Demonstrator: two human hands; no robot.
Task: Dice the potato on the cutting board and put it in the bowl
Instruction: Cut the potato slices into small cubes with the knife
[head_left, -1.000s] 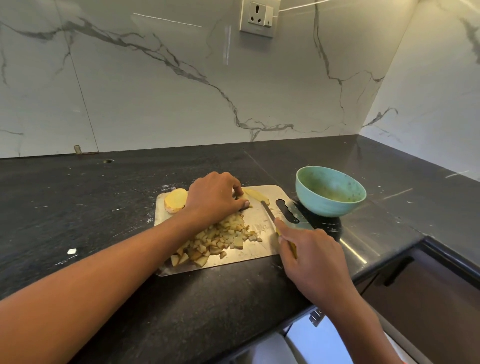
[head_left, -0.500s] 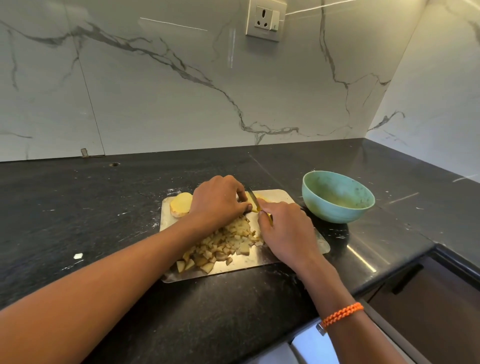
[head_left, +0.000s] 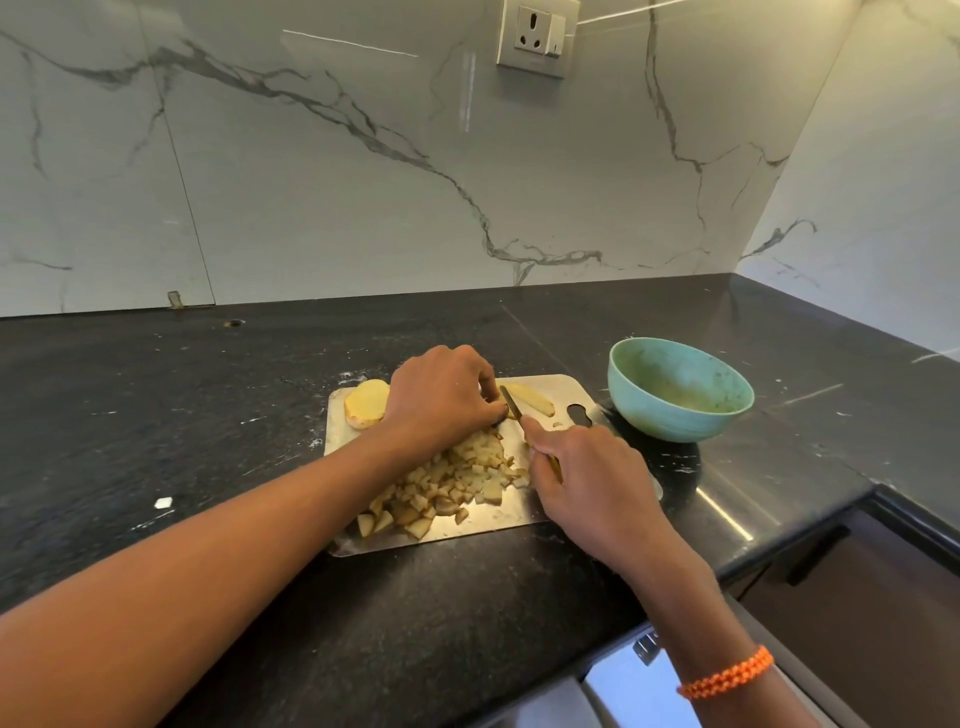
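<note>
A steel cutting board (head_left: 519, 519) lies on the black counter. On its near half sits a heap of diced potato (head_left: 447, 488). A thick potato slice (head_left: 366, 402) lies at the far left corner, and a long potato strip (head_left: 530, 399) at the far middle. My left hand (head_left: 441, 397) has its fingers curled down onto potato pieces next to the strip; what it holds is hidden beneath it. My right hand (head_left: 587, 467) grips a knife (head_left: 511, 402), whose blade points away from me beside the left fingertips. The teal bowl (head_left: 680, 389) stands right of the board.
The counter's front edge runs diagonally at the lower right, with a dark drawer (head_left: 857, 597) below it. A marble wall with a socket (head_left: 535, 39) stands behind. A small white scrap (head_left: 163, 502) lies on the counter to the left.
My right hand moved from the board's right edge in toward the left hand, bringing the knife blade beside the left fingertips, then slid slightly back toward me. The left hand stayed in place.
</note>
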